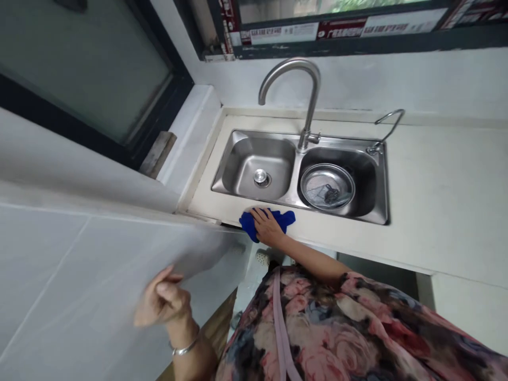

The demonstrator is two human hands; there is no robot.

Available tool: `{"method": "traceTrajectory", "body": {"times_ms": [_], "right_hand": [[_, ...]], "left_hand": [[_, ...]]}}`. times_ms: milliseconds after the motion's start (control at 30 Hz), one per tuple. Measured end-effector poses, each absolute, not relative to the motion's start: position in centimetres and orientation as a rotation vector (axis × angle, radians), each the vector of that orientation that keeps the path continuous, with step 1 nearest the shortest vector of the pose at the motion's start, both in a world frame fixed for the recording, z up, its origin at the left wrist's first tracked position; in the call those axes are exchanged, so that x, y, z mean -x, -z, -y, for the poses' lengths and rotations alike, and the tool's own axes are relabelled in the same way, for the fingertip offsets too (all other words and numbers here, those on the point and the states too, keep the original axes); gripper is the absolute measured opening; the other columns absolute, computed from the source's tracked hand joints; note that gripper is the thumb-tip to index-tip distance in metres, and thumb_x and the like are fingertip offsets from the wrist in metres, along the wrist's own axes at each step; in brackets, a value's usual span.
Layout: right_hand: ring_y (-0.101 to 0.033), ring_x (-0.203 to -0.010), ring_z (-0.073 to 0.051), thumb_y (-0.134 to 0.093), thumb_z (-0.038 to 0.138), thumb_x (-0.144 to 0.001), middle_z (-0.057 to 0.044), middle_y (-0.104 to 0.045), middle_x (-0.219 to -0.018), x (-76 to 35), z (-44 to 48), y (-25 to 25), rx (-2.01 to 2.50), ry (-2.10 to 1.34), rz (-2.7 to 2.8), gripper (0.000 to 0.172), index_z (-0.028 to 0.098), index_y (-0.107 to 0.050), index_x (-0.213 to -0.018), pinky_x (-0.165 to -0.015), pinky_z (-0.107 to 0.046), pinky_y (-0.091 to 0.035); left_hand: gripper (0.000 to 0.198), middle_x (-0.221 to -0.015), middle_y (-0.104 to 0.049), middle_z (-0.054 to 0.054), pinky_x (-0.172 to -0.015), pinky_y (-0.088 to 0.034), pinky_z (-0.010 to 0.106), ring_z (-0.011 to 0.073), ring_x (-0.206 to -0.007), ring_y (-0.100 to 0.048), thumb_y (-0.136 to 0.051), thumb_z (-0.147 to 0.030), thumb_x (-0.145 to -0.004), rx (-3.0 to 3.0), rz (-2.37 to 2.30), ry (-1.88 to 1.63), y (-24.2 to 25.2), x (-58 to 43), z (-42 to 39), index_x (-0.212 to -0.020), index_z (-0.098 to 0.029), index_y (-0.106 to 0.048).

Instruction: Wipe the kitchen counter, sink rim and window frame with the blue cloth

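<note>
I read the right hand (266, 226) as extended forward from the body, forearm bare, palm down and fingers stretched out flat on top of the blue cloth (287, 217). It presses on the cloth rather than closing round it. The left hand (162, 302) is raised at the lower left in front of the white tiled wall (71, 275), with its wrist bent, its fingers curled inward and a bracelet (183, 349) on the wrist. This hand is blurred, so I cannot tell whether it grips anything or touches the wall. The right palm covers the middle of the cloth, and only its two ends show on either side. A floral garment (357, 328) hides the upper arms. The cloth lies on the front strip of the worktop (436, 201), just in front of the left basin of the double sink (228, 159), directly under the right hand and well apart from the left hand. A metal strainer bowl (327, 185) sits in the right basin, and the tap (308, 100) stands behind the divider.
</note>
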State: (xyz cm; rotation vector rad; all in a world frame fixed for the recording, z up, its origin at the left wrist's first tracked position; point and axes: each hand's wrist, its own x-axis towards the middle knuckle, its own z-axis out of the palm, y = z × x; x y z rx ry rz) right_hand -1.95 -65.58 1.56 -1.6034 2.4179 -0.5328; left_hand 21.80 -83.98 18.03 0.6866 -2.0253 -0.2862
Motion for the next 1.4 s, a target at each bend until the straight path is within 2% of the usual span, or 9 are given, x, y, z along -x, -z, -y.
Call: {"method": "traceTrajectory", "body": {"times_ms": [100, 167, 233, 333, 533, 667, 833, 1267, 1400], "right_hand": [[-0.031, -0.164, -0.039, -0.063, 0.021, -0.094, -0.019, -0.036, -0.175, 3.1, 60.0, -1.6, 1.518, 0.502, -2.484, 0.055, 0.007, -0.065, -0.147, -0.138, -0.059, -0.022], [-0.031, -0.164, -0.038, -0.063, 0.021, -0.092, -0.019, -0.036, -0.176, 4.1, 56.2, -1.5, 1.452, 0.451, -2.551, 0.055, 0.008, -0.066, -0.146, -0.137, -0.059, -0.024], [-0.032, -0.164, -0.039, -0.063, 0.021, -0.091, -0.02, -0.034, -0.176, 5.0, 52.2, -1.4, 1.361, 0.397, -2.633, 0.055, 0.006, -0.067, -0.143, -0.136, -0.059, -0.025], [-0.036, -0.161, -0.04, -0.062, 0.021, -0.088, -0.021, -0.034, -0.176, 6.1, 46.1, -1.1, 1.185, 0.356, -2.761, 0.054, 0.005, -0.07, -0.139, -0.134, -0.06, -0.029], [-0.041, -0.158, -0.04, -0.056, 0.022, -0.088, -0.022, -0.04, -0.173, 6.1, 34.8, -0.4, 0.943, 0.333, -2.946, 0.06, 0.007, -0.068, -0.145, -0.131, -0.059, -0.029], [-0.043, -0.155, -0.039, -0.057, 0.023, -0.088, -0.023, -0.045, -0.17, 4.8, 29.2, 0.0, 0.798, 0.26, -3.028, 0.062, 0.007, -0.065, -0.147, -0.13, -0.058, -0.03], [-0.044, -0.153, -0.04, -0.057, 0.026, -0.089, -0.024, -0.046, -0.169, 3.6, 26.6, 0.3, 0.535, 0.186, -3.14, 0.063, 0.01, -0.061, -0.15, -0.129, -0.057, -0.03], [-0.05, -0.145, -0.039, -0.059, 0.025, -0.084, -0.024, -0.053, -0.16, 3.5, 26.7, 0.3, 0.567, 0.138, -3.271, 0.074, 0.01, -0.048, -0.156, -0.124, -0.053, -0.035], [-0.05, -0.144, -0.04, -0.058, 0.026, -0.083, -0.023, -0.053, -0.16, 3.3, 26.6, 0.6, 0.516, 0.156, -3.27, 0.077, 0.012, -0.047, -0.157, -0.123, -0.054, -0.037]], "left_hand": [[0.033, -0.07, -0.076, 0.003, -0.053, -0.05, 0.022, 0.0155, -0.057, -0.07, -0.051, -0.029, -0.106, -0.513, 2.313, 0.336, -14.7, -16.6, 80.2, -0.106, -0.012, -0.08], [0.032, -0.09, -0.082, 0.007, -0.067, -0.06, 0.028, 0.0204, -0.077, -0.078, -0.052, -0.03, -0.105, -0.409, 2.534, 0.289, -12.3, -13.1, 78.0, -0.103, -0.016, -0.081], [0.036, -0.106, -0.083, 0.011, -0.094, -0.065, 0.037, 0.0237, -0.1, -0.079, -0.046, -0.029, -0.106, -0.318, 2.678, 0.435, -10.0, -10.2, 76.5, -0.111, -0.018, -0.079], [0.042, -0.129, -0.077, 0.016, -0.118, -0.056, 0.047, 0.0263, -0.128, -0.071, -0.041, -0.033, -0.108, -0.377, 2.753, 0.599, -7.1, -7.4, 75.5, -0.127, -0.015, -0.074], [0.052, -0.163, -0.056, 0.019, -0.134, -0.036, 0.055, 0.0299, -0.16, -0.043, -0.038, -0.034, -0.11, -0.368, 2.919, 0.642, -3.0, -4.6, 73.7, -0.152, -0.012, -0.059], [0.058, -0.174, -0.038, 0.024, -0.135, -0.026, 0.064, 0.0382, -0.167, -0.028, -0.041, -0.035, -0.11, -0.498, 3.007, 0.54, -1.0, -2.9, 71.9, -0.16, -0.009, -0.052], [0.062, -0.177, -0.03, 0.025, -0.136, -0.02, 0.067, 0.0442, -0.167, -0.021, -0.044, -0.039, -0.11, -0.494, 3.029, 0.452, 0.2, -0.9, 72.3, -0.163, -0.008, -0.05], [0.06, -0.168, -0.047, 0.023, -0.135, -0.02, 0.07, 0.0454, -0.168, -0.016, -0.048, -0.044, -0.107, -0.361, 3.032, 0.402, 1.1, 1.0, 74.0, -0.157, -0.011, -0.059], [0.068, -0.169, -0.044, 0.027, -0.136, -0.015, 0.069, 0.045, -0.168, -0.018, -0.046, -0.044, -0.106, -0.296, 3.173, 0.374, 0.9, 2.8, 74.4, -0.159, -0.002, -0.052]]}}
